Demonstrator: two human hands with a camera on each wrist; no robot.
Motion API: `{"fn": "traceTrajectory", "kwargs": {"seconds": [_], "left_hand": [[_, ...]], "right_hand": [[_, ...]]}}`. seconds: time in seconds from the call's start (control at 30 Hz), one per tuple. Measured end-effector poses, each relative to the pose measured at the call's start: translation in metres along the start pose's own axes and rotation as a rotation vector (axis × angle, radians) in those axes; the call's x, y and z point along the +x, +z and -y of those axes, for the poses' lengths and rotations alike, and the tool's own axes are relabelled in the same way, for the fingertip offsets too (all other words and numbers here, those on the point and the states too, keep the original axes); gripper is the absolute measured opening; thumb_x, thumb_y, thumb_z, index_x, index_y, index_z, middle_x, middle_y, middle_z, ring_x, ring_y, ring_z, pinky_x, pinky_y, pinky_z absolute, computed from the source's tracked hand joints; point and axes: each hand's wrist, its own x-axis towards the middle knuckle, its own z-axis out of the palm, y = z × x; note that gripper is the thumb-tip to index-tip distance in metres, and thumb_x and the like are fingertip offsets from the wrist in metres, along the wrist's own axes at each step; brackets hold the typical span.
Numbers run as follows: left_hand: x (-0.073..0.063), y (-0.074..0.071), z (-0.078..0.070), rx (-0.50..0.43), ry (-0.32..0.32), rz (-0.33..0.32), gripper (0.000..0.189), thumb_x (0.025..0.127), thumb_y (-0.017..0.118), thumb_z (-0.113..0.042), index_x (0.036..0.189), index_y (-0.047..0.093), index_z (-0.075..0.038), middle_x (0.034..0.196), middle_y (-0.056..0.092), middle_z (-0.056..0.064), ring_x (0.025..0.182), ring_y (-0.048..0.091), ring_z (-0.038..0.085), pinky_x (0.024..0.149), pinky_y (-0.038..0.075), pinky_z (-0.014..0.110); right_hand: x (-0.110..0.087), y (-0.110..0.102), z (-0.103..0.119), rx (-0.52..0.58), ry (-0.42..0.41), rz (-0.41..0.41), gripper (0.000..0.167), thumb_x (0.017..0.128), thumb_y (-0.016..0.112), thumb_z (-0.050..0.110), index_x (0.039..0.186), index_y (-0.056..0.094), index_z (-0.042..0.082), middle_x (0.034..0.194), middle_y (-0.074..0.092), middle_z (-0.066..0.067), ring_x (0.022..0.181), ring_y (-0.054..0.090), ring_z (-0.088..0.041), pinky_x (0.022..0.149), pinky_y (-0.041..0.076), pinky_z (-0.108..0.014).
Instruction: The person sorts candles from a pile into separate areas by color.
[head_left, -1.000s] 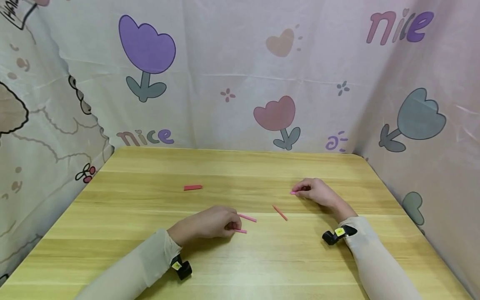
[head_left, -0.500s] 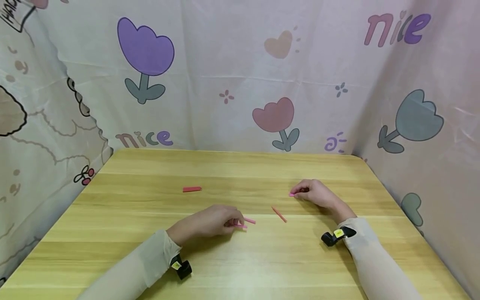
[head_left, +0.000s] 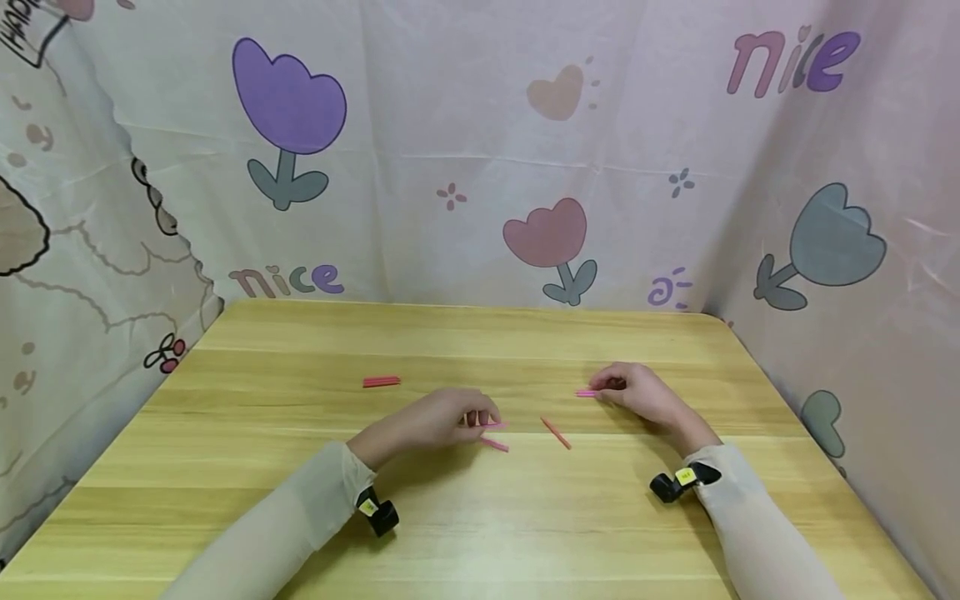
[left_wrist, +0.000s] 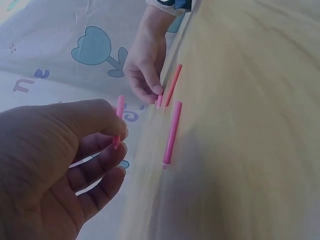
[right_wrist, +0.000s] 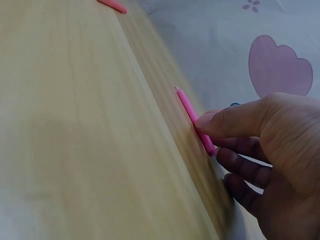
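My left hand (head_left: 442, 417) pinches a thin pink candle (left_wrist: 120, 107) between thumb and fingers, raised over the table. Close below it lies a second pink candle (left_wrist: 172, 132), its wick showing at one end. At the right, thumb and fingers of my right hand (head_left: 637, 392) pinch another pink candle (right_wrist: 186, 106) near one end, low over the wood; its wick end points away from the fingers. An orange-red candle (head_left: 556, 433) lies slanted on the table between the two hands. Farther back on the left, several red candles (head_left: 382, 382) lie side by side.
The wooden table (head_left: 300, 342) ends at the back against a printed cloth (head_left: 420, 100) with flowers and words. Cloth also hangs along both sides. A small black camera (head_left: 381, 512) is strapped at the left wrist, another camera (head_left: 678, 482) at the right.
My left hand has lifted the nearer pink candle and moved it up and forward, past the other pink one. The right hand's fingers have shifted slightly right, showing more of its candle.
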Motion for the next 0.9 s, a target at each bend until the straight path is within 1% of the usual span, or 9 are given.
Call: {"fn": "traceTrajectory", "kwargs": {"seconds": [0.17,0.3,0.4,0.53,0.8,0.9], "left_hand": [[0.013,-0.002,-0.002,0.001,0.020,-0.017,0.021,0.090,0.067,-0.003,0.109,0.069,-0.011,0.090,0.062,-0.007,0.080,0.057,0.007,0.071,0.049,0.022],[0.025,-0.002,-0.002,0.017,0.035,-0.029,0.021,0.091,0.065,-0.004,0.110,0.068,-0.011,0.091,0.064,-0.002,0.080,0.058,0.008,0.071,0.049,0.021],[0.033,-0.001,-0.002,0.022,0.024,-0.040,0.021,0.092,0.064,-0.005,0.111,0.067,-0.011,0.093,0.065,0.001,0.081,0.060,0.008,0.072,0.050,0.022],[0.042,-0.001,-0.003,0.022,-0.004,-0.060,0.021,0.093,0.063,-0.006,0.112,0.067,-0.012,0.094,0.065,-0.002,0.082,0.060,0.008,0.074,0.050,0.023],[0.065,0.000,-0.004,-0.049,-0.055,-0.071,0.019,0.094,0.062,-0.008,0.111,0.068,-0.014,0.094,0.066,-0.003,0.083,0.060,0.008,0.073,0.050,0.022],[0.075,0.001,-0.004,-0.045,-0.063,-0.076,0.020,0.095,0.061,-0.010,0.113,0.067,-0.014,0.093,0.065,-0.006,0.084,0.060,0.008,0.074,0.050,0.021]], "right_hand": [[-0.004,0.000,-0.002,0.012,0.002,-0.015,0.016,0.089,0.071,0.010,0.104,0.074,0.008,0.098,0.068,-0.003,0.088,0.059,-0.018,0.079,0.049,-0.033],[-0.005,-0.001,-0.004,0.012,0.007,-0.021,0.016,0.089,0.071,0.011,0.105,0.074,0.008,0.099,0.068,-0.004,0.089,0.059,-0.017,0.080,0.048,-0.032],[-0.005,-0.001,-0.006,0.019,0.019,-0.029,0.016,0.089,0.072,0.010,0.104,0.074,0.009,0.099,0.067,-0.003,0.089,0.059,-0.018,0.080,0.048,-0.032],[-0.004,-0.001,-0.008,0.038,0.030,-0.040,0.015,0.088,0.072,0.008,0.103,0.074,0.010,0.098,0.067,-0.002,0.088,0.059,-0.018,0.078,0.049,-0.030],[-0.005,0.000,-0.012,0.068,0.035,-0.051,0.015,0.087,0.073,0.009,0.102,0.075,0.012,0.096,0.068,-0.001,0.088,0.060,-0.018,0.076,0.049,-0.028],[-0.004,0.000,-0.013,0.072,0.022,-0.058,0.015,0.087,0.073,0.009,0.102,0.075,0.012,0.096,0.068,-0.002,0.087,0.060,-0.018,0.076,0.049,-0.028]]}}
